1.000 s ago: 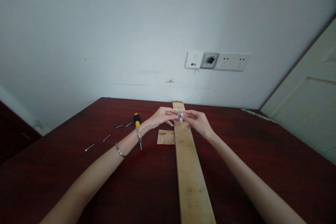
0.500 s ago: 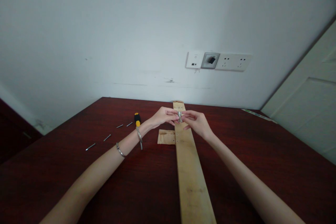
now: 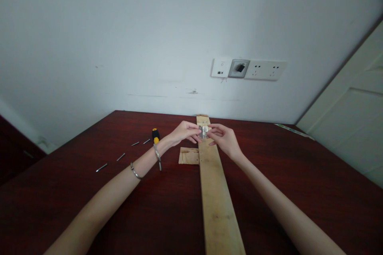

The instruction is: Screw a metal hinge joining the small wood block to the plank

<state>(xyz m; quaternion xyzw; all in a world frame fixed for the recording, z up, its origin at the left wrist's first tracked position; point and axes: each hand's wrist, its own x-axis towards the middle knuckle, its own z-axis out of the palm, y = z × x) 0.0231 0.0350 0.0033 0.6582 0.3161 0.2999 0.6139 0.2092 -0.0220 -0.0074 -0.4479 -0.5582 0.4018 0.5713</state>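
Observation:
A long pale wooden plank (image 3: 217, 195) lies lengthwise on the dark red table (image 3: 89, 207), running away from me. Above its far end both hands pinch a small shiny metal piece (image 3: 204, 130) that looks like a hinge. My left hand (image 3: 185, 132) grips its left side with thumb and fingertips. My right hand (image 3: 223, 138) holds the right side, fingers curled. A small square of wood (image 3: 189, 155) lies flat against the plank's left edge, just below my left hand.
A screwdriver with a black and yellow handle (image 3: 155, 135) lies left of my left wrist. Several long screws (image 3: 121, 157) are scattered further left. Wall sockets (image 3: 248, 69) are above the table, and a white door (image 3: 350, 115) stands at the right.
The metal piece has turned between my fingers and shows a wider shiny face. Both hands stayed over the plank's far end, shifting slightly upward.

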